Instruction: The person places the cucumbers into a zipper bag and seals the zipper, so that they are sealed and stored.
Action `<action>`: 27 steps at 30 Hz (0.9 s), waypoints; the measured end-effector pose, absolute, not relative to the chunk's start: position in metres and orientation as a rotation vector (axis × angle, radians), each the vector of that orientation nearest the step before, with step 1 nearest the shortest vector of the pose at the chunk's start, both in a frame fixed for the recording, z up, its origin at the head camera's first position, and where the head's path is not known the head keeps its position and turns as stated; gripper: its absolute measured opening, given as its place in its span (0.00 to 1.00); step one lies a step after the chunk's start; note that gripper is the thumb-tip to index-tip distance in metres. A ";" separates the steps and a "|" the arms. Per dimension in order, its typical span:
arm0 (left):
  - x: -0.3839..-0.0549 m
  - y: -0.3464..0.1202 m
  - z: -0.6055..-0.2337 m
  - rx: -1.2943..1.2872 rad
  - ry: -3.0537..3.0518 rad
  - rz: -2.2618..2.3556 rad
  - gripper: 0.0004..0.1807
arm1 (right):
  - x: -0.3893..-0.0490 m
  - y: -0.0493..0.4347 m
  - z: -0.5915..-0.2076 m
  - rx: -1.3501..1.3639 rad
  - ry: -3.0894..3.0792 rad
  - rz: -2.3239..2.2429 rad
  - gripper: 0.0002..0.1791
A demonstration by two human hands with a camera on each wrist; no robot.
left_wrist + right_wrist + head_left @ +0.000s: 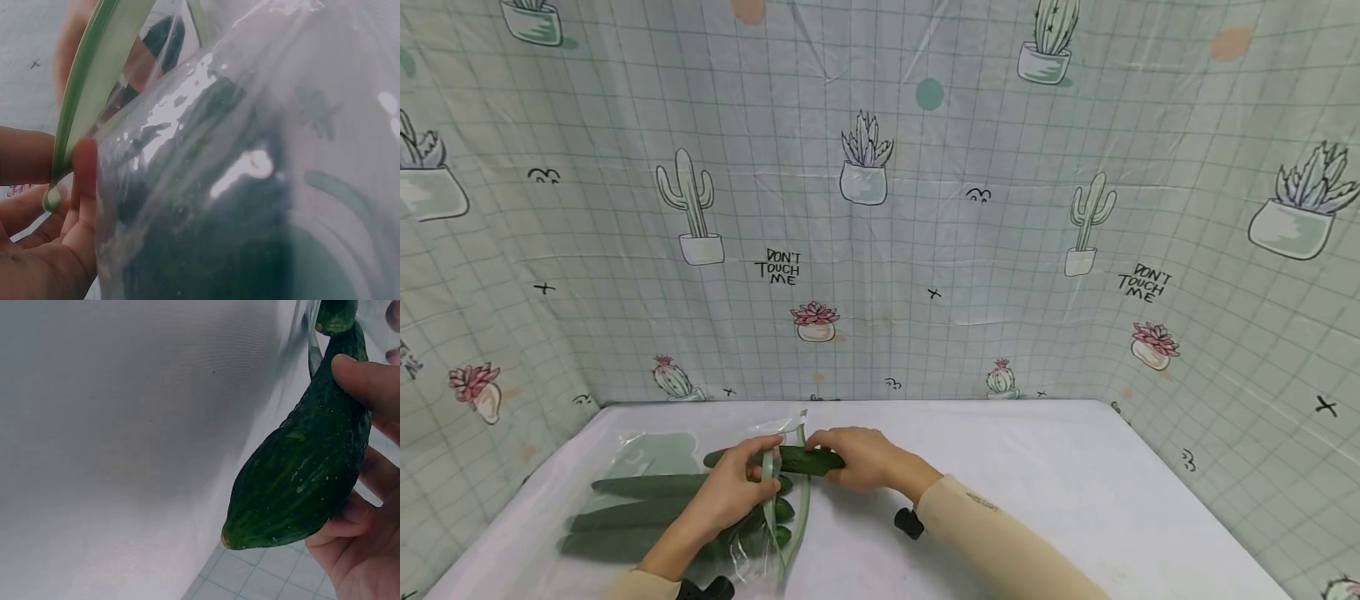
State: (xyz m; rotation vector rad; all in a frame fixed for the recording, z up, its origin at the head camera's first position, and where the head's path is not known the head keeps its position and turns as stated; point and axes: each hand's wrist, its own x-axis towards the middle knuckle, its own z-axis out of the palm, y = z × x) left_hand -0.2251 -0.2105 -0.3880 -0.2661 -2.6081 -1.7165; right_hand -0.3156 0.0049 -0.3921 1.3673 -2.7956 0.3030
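Note:
A clear zip bag (662,454) lies on the left of the table, its green-edged mouth facing right. Several dark green cucumbers (651,486) lie side by side in it, their ends near the mouth. My left hand (730,492) pinches the green edge strip (81,94) of the mouth between thumb and fingers. At the opening, my right hand (865,458) grips one cucumber (300,469) near its outer end. This cucumber spans the mouth, its far part behind the left fingers and its outer end bare. In the left wrist view, shiny film covers most of the cucumbers.
A white cloth covers the table (1037,483). Behind and at both sides hangs a checked curtain (925,250) printed with potted cacti. Black wrist devices (909,523) sit beside both forearms.

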 end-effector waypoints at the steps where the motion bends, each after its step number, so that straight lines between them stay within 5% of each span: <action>1: -0.225 -0.210 -0.388 -0.260 -2.609 -1.710 0.33 | -0.317 0.004 -0.393 1.372 -2.801 0.311 0.26; 27: -0.226 -0.210 -0.391 -0.215 -2.612 -1.707 0.32 | -0.328 0.005 -0.401 1.336 -2.906 0.437 0.22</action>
